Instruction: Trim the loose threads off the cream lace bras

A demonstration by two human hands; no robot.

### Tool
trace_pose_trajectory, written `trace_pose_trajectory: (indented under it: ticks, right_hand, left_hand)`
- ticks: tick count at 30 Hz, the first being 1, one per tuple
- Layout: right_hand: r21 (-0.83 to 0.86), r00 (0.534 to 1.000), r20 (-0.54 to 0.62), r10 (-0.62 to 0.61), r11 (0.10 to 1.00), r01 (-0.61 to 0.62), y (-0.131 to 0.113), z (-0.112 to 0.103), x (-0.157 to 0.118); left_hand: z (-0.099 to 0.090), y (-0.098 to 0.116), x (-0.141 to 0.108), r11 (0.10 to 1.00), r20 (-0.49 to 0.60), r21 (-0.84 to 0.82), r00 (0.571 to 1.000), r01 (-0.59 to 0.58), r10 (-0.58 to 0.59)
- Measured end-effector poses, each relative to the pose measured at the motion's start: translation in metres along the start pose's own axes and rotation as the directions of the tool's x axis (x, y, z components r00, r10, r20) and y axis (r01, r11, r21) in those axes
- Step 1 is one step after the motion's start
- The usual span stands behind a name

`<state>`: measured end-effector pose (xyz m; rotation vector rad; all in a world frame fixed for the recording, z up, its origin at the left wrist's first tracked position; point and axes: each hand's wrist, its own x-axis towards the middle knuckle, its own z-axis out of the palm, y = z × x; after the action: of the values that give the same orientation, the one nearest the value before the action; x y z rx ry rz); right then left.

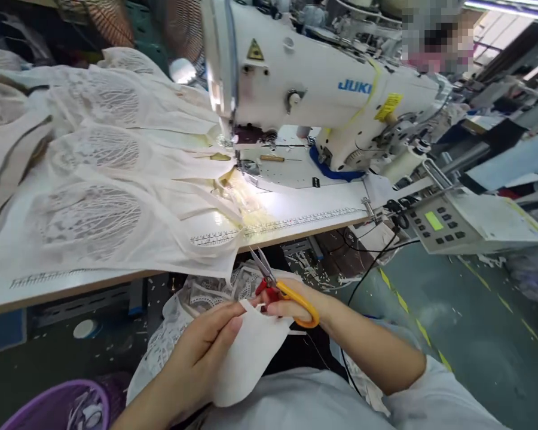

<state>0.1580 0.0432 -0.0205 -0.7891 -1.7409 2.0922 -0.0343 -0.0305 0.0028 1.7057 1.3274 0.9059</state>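
Observation:
My left hand pinches the upper left edge of a white fabric piece over my lap. My right hand is closed around scissors with orange handles, at the right side of that piece. The scissor blades point up and to the left, slightly apart, toward the table edge. Something red shows by my right fingers. Lace fabric lies on my lap, partly hidden behind my left hand.
A white sewing machine stands on the table, with sheer lace garments spread to its left. A control box sits at the right. A purple basket is at the lower left. Cables hang below the table.

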Motion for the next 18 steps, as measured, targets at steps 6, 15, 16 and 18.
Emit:
trace_pose_trajectory:
  ticks: [6,15,16,18]
  right_hand:
    - [0.144,0.992,-0.117,0.045,0.989,-0.028,0.015,0.011,-0.007]
    - [-0.23,0.957,-0.235,-0.169,0.967,0.114,-0.003,0.002,-0.027]
    - [-0.298,0.949,-0.251,-0.191,0.948,0.112,-0.002,0.002,-0.027]
    - [-0.416,0.926,-0.289,-0.243,0.903,0.106,0.001,0.003,-0.027]
  left_hand:
    - [0.007,0.001,0.013,0.947,0.013,0.27,0.984,-0.173,0.176]
    - [0.016,0.003,0.016,0.938,-0.045,0.347,0.999,-0.009,0.026]
    - [0.017,0.003,0.016,0.936,-0.046,0.353,0.999,0.002,0.015]
    - [0.019,0.006,0.015,0.927,-0.058,0.372,0.998,0.044,-0.024]
